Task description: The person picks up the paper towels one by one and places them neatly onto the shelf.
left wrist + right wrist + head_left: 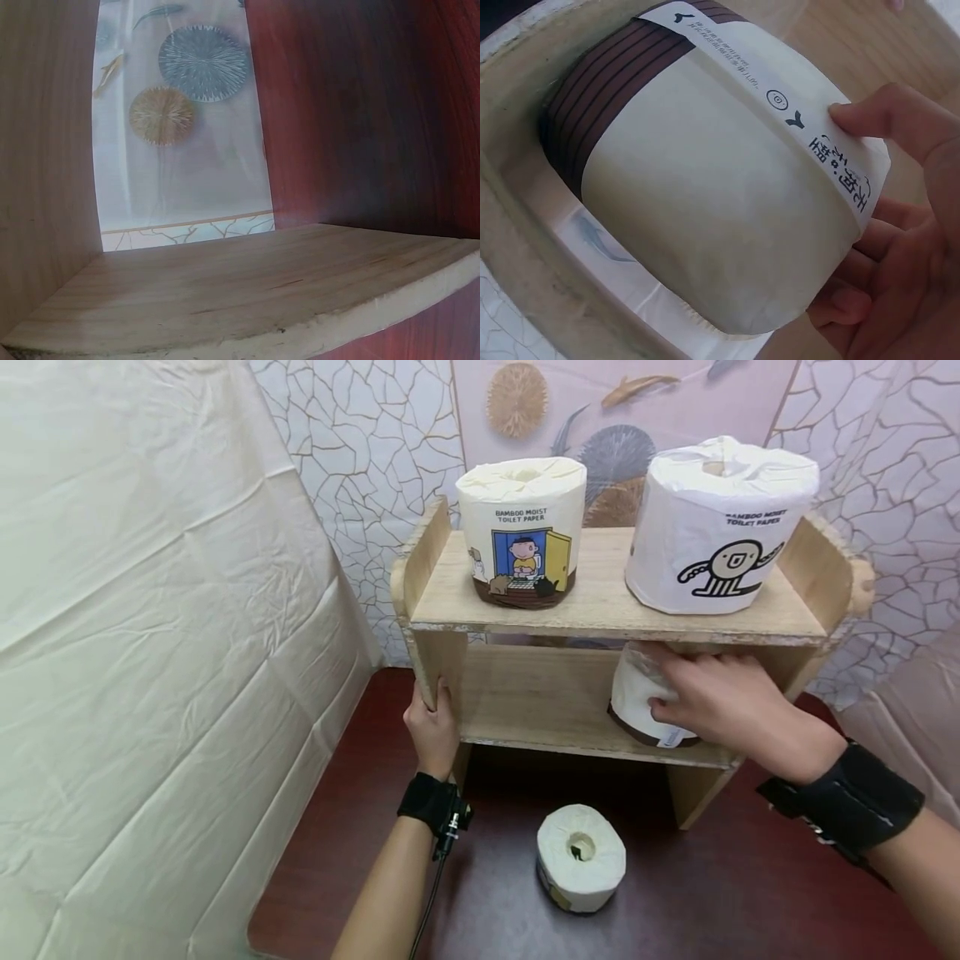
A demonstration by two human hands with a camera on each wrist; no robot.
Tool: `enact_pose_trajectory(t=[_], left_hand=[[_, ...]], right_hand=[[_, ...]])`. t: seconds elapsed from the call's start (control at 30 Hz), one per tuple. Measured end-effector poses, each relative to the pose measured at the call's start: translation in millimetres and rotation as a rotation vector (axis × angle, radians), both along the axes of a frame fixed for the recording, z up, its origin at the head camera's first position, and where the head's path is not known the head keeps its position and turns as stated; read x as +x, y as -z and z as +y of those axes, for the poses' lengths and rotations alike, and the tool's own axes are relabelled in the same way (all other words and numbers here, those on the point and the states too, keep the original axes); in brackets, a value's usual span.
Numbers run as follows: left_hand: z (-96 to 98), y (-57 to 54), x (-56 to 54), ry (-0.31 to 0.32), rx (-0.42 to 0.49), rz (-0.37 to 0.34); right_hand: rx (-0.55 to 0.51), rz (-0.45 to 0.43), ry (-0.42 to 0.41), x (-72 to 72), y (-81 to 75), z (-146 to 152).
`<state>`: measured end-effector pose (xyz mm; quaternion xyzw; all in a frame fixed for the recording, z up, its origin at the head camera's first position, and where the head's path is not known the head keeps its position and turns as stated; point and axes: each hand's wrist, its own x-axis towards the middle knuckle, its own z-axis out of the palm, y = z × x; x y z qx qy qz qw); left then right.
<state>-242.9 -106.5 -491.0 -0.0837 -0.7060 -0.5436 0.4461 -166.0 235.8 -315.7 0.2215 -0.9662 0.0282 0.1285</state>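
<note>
**Pinching a white, brown-banded, paper-wrapped toilet roll (720,180)**

With the right hand (723,697), grips near the roll's plain end, thumb opposite curled fingers, just above the lower board (540,693) or resting on it: cannot tell. Well to the left, with the left hand (435,727), clasps the pale wooden two-tier shelf's side panel (440,672). Probably light, soft, dentable; best held gently round the middle.

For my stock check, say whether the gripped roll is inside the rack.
Inside: the right hand holds the roll between the rack's top board and lower board.
</note>
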Motion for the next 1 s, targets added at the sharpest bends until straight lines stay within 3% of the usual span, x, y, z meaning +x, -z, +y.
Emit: enact_pose_trajectory(t=[0.3,0.53,0.8,1.0], left_hand=[[1.6,1.8,-2.6,-0.001,0.007,0.008],[1.9,-0.3,-3.5,-0.007,0.015,0.027],[1.0,-0.2,-0.5,0.003,0.023,-0.003],[1.0,2.9,0.6,0.005,0.01,-0.023]], right_hand=[[0.009,0.015,-0.024,-1.9,5.5,13.0],[-0.011,-0.108,-0.004,-7.1,4.6,13.2],[-0.102,-0.295,0.012,-6.1,5.2,10.0],[-0.147,-0.258,-0.041,-3.1,7.1,10.1]])
